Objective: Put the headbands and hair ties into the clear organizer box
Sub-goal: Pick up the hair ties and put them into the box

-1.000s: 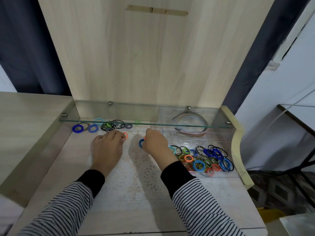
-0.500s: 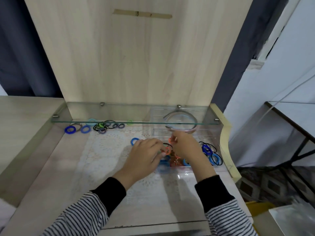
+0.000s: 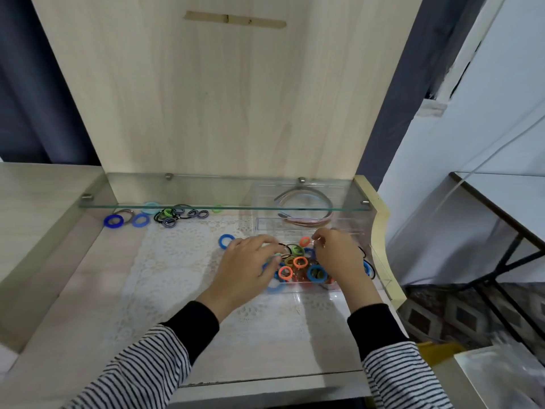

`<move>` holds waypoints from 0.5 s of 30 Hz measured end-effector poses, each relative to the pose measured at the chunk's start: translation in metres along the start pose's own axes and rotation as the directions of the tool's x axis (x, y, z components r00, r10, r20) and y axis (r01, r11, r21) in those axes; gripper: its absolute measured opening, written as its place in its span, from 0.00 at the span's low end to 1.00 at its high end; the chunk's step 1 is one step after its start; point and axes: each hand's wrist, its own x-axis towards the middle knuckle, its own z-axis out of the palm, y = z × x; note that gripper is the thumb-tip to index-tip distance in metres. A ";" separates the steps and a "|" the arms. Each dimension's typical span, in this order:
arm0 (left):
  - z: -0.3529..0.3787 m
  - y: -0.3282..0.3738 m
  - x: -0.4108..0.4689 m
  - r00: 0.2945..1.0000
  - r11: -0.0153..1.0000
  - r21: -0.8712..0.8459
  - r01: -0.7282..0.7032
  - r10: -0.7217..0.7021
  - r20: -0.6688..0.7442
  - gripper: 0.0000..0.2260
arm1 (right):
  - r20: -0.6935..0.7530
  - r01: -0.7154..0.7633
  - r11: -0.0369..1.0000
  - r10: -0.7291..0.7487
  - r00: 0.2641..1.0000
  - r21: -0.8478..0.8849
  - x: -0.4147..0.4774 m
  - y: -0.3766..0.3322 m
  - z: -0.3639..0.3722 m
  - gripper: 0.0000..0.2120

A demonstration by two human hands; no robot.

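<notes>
Clear organizer box of thin, hard plastic sits at the right end of the wooden desk, partly under the glass shelf. It looks light and slippery, likely to skate if bumped. Headbands, pink and grey arcs, already lie in its rear compartment; they look stiff and springy, best lifted at the crown of the curve. The left hand arches over the box's left edge with fingers bent down onto the pile. The right hand hovers over the front compartment with thumb and forefinger drawn close. Whether either hand actually holds a tie cannot be told. Hair ties fill that front compartment: soft, nearly weightless fabric loops in orange, blue, green and black, easy to pinch anywhere or hook on a finger. More loose ties wait beneath the shelf at the left, and a single blue ring lies on the lace mat just beside the left hand.
</notes>
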 end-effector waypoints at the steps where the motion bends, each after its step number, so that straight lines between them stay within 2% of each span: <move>1: 0.000 -0.005 -0.004 0.998 1.000 0.002 0.020 -0.020 -0.064 0.10 | -0.020 0.014 0.999 -0.013 1.000 0.031 -0.002 -0.004 0.001 0.11; 5: -0.008 -0.034 -0.019 0.961 0.979 0.087 0.184 -0.160 -0.227 0.10 | -0.098 0.105 0.986 -0.093 0.991 0.127 -0.011 -0.032 0.006 0.10; 10: -0.024 -0.082 -0.029 0.917 0.888 0.250 0.386 -0.340 -0.209 0.17 | -0.107 0.255 0.942 -0.237 0.966 0.220 -0.016 -0.085 0.020 0.11; 12: -0.030 -0.104 -0.035 0.893 0.832 0.327 0.448 -0.402 -0.200 0.19 | -0.049 0.279 0.935 -0.275 0.960 0.218 -0.017 -0.107 0.030 0.12; 15: -0.035 -0.126 -0.039 0.850 0.750 0.402 0.525 -0.489 -0.199 0.20 | 0.136 0.262 0.955 -0.280 0.950 0.135 -0.017 -0.135 0.043 0.11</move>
